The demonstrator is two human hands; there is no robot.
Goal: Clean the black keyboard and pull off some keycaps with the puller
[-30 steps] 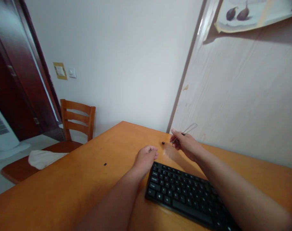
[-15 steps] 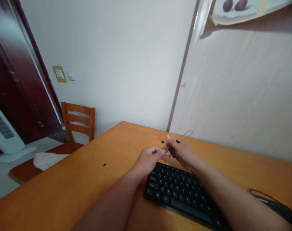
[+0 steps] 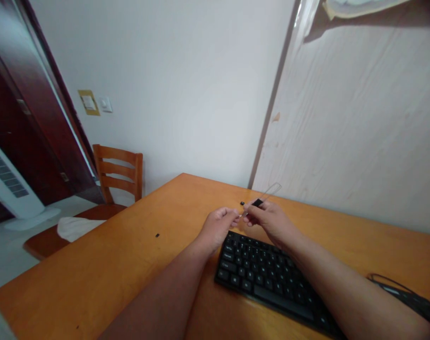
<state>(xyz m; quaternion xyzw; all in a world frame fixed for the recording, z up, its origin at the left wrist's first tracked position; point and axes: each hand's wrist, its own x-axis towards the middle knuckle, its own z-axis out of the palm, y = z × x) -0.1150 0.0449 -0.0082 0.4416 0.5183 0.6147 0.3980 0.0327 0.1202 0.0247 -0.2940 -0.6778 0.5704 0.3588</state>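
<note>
My right hand (image 3: 271,221) pinches a thin wire keycap puller (image 3: 266,194) whose loop sticks up and to the right. My left hand (image 3: 218,225) is closed, its fingertips meeting the puller's lower tip just above the far left corner of a black keyboard (image 3: 271,278). What the left fingers hold there is too small to make out. A small black keycap (image 3: 242,203) lies on the table just beyond the hands, and another small black piece (image 3: 157,235) lies further left.
The orange wooden table (image 3: 130,264) reaches to a pale wood-grain wall panel (image 3: 359,132) on the right. A black cable (image 3: 402,290) lies at the right edge. A wooden chair (image 3: 119,172) with a white cloth (image 3: 76,227) stands at the left, beside a white fan unit (image 3: 9,189).
My left hand rose from the table and met my right hand at the puller's tip. My right hand drew back from the loose keycap toward the keyboard. The camera tilted slightly.
</note>
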